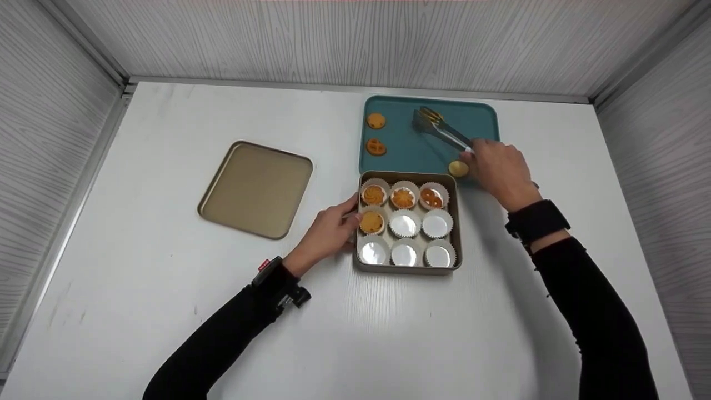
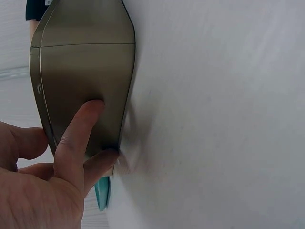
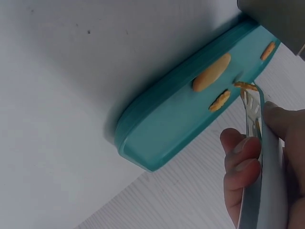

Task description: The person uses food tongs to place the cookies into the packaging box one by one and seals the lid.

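My right hand (image 1: 498, 169) grips a pair of metal tongs (image 1: 452, 136) over the teal tray (image 1: 477, 119). At the tongs' tips is an orange-brown cookie (image 3: 245, 86), partly hidden by them. A pale yellow cookie (image 1: 458, 168) lies near the tray's front edge; a round cookie (image 1: 376, 120) and a pretzel-shaped cookie (image 1: 376, 146) lie at its left. My left hand (image 1: 330, 228) holds the left wall of a square gold tin (image 1: 408, 270), thumb at the rim, fingers (image 2: 78, 133) against the outside. Inside, white paper cups (image 1: 404, 223) stand in rows; the back row and middle-left cup contain cookies.
A flat gold lid (image 1: 258, 189) lies on the white table (image 1: 183, 311) to the left of the tin. Grey wood-grain panels (image 1: 355, 44) border the table at the back and sides. The tin's back edge stands right at the tray's front edge.
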Demonstrator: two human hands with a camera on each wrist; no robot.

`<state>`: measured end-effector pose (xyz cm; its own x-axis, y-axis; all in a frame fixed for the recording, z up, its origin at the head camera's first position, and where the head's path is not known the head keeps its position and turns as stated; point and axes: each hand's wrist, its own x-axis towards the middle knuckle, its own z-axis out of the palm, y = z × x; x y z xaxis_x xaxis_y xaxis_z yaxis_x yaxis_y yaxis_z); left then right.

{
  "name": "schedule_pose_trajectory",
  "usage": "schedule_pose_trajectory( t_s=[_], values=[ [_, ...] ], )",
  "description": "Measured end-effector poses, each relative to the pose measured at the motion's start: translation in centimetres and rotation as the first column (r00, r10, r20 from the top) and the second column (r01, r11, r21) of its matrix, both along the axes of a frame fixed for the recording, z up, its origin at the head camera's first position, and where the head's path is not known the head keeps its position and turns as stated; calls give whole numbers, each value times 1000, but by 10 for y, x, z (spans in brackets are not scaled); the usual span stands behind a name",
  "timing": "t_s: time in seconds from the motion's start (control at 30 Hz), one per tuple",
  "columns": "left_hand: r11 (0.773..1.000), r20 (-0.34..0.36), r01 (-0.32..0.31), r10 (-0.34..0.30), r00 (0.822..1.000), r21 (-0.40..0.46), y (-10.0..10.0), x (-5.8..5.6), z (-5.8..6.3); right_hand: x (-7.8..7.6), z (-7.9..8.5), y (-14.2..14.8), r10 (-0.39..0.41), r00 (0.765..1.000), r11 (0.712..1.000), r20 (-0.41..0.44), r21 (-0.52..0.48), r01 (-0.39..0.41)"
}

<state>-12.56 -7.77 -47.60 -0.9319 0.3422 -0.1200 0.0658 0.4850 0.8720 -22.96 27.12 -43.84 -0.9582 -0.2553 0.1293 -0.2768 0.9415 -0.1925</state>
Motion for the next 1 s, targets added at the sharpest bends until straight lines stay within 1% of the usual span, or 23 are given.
schedule_pose_trajectory(
  t_s=[0.43,0.67,0.83,1.0],
  values=[
    [1000,6,6,-6,1000,-4,0,0,1,4,1,5,9,998,1000,-63,-6,-9],
    [1000,4,5,-5,1000,-10,1,0,0,8,1,10,7,999,999,-49,-40,-9],
    [1000,2,7,-7,1000,-15,1,0,0,15,2,14,16,999,997,-44,-78,-20],
    [1000,-5,12,-12,1000,-10,1,-1,1,27,3,21,27,998,992,-59,-124,-34]
  ],
)
